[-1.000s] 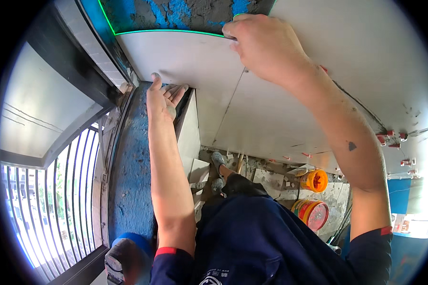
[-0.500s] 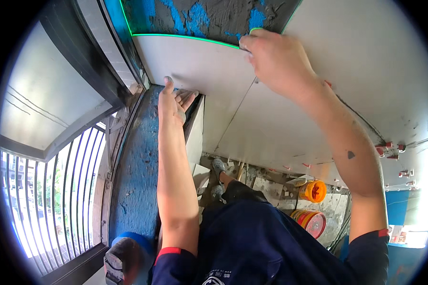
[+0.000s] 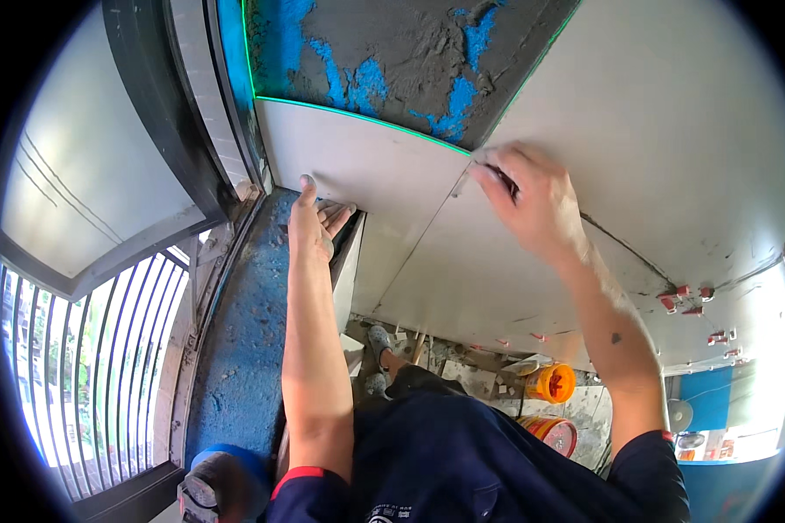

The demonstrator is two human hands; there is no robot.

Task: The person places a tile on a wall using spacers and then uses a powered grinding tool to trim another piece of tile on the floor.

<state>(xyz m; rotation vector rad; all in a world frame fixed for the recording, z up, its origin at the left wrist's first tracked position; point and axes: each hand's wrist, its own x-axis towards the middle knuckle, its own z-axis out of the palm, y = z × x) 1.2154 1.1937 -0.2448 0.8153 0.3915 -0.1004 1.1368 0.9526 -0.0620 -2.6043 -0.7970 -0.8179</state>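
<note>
A pale grey wall tile [image 3: 366,150] sits below a patch of grey mortar [image 3: 410,52] with blue showing through. Bright green laser light runs along its top edge. My left hand [image 3: 312,225] is at the tile's lower edge, palm up, thumb raised against the face and fingers stretched out and apart below. My right hand [image 3: 532,187] is by the tile's upper right corner, at the joint with the neighbouring large tile [image 3: 654,113]. Its fingers are curled together, slightly blurred; whatever is between them is hidden.
A blue-coated ledge [image 3: 244,349] and a barred window [image 3: 96,349] lie to the left. A blue-and-dark device [image 3: 222,484] stands low on the ledge. Yellow [image 3: 545,383] and red [image 3: 554,433] buckets stand on the rubble-strewn floor. Red tile clips [image 3: 676,298] stick out at right.
My right hand has come off the tile's top edge and moved down and right to the corner joint. The left hand stays at the lower edge. The view has tilted up, showing more mortar.
</note>
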